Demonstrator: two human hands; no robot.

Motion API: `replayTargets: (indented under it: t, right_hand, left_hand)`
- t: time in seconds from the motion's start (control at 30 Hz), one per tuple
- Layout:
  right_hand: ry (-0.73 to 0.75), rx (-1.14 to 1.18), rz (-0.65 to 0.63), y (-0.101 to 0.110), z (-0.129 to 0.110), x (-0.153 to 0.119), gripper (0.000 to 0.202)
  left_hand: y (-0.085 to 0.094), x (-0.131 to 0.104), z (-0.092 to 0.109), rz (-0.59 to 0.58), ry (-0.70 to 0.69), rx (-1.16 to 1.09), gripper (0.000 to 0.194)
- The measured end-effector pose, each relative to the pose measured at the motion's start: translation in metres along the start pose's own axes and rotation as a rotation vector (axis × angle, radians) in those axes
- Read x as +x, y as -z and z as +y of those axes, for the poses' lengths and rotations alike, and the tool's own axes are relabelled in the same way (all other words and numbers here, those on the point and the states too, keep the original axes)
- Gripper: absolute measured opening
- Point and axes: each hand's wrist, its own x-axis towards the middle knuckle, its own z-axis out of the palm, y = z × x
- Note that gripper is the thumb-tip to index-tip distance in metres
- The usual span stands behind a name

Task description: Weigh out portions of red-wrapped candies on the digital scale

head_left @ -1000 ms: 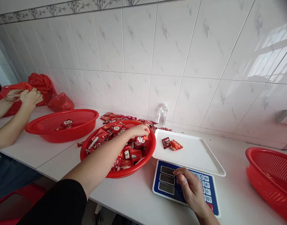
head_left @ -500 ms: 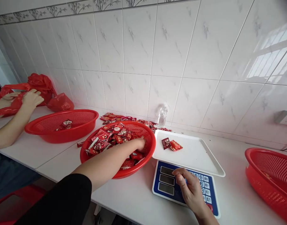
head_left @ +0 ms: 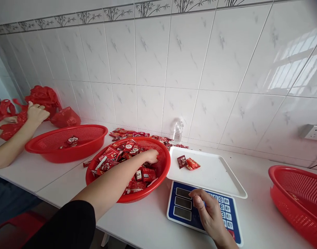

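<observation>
My left hand [head_left: 151, 156] is inside the middle red plastic basket [head_left: 165, 166], near its right wall. Its fingers are closed, and a small bit of red shows at their tips; I cannot make out what they hold. Small red snack packets [head_left: 149, 175] fill this basket around my forearm. My right hand [head_left: 208, 212] rests over the blue keypad of a digital scale [head_left: 171, 211], its fingers curled together with nothing visible in them. On the scale's white tray [head_left: 212, 173] lie a dark maroon packet [head_left: 182, 161] and a bright red packet [head_left: 192, 164].
Loose packets [head_left: 122, 132] and a clear plastic bottle [head_left: 178, 131] stand by the tiled wall. Another red basket [head_left: 67, 152] with a few packets is at left, a third [head_left: 290, 193] at right. A co-worker's hands [head_left: 36, 112] handle red plastic bags [head_left: 43, 98].
My left hand has risen a little within the basket, its fingers now more in sight. My right hand stays over the scale. The co-worker's hands have shifted the red bag. The view has tilted slightly.
</observation>
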Motion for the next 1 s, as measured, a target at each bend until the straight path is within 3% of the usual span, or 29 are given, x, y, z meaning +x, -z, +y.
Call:
replayTargets:
  t: [0.2, 0.3, 0.43, 0.6, 0.77, 1.0]
  right_hand:
    - [0.001, -0.002, 0.007, 0.000, -0.001, 0.001, 0.032]
    - [0.001, 0.004, 0.009, -0.001, -0.002, 0.002, 0.032]
    - [-0.005, 0.011, 0.004, -0.002, -0.003, 0.003, 0.032]
    - [-0.002, 0.036, -0.001, -0.003, -0.002, 0.003, 0.032]
    - [0.014, 0.058, 0.004, -0.003, -0.003, 0.004, 0.031]
    - [0.031, 0.069, 0.004, -0.003, -0.003, 0.004, 0.029]
  left_hand:
    - [0.028, -0.002, 0.004, 0.164, 0.005, -0.284, 0.008]
    - [0.035, -0.002, 0.021, 0.211, -0.012, -0.565, 0.011]
    - [0.033, -0.005, 0.053, 0.155, -0.066, -0.906, 0.022]
    - [0.018, -0.013, 0.092, 0.105, -0.177, -0.728, 0.039]
    - [0.004, -0.016, 0.113, 0.074, -0.139, -0.528, 0.058]
    - [-0.012, -0.006, 0.120, -0.013, -0.268, -0.628, 0.039]
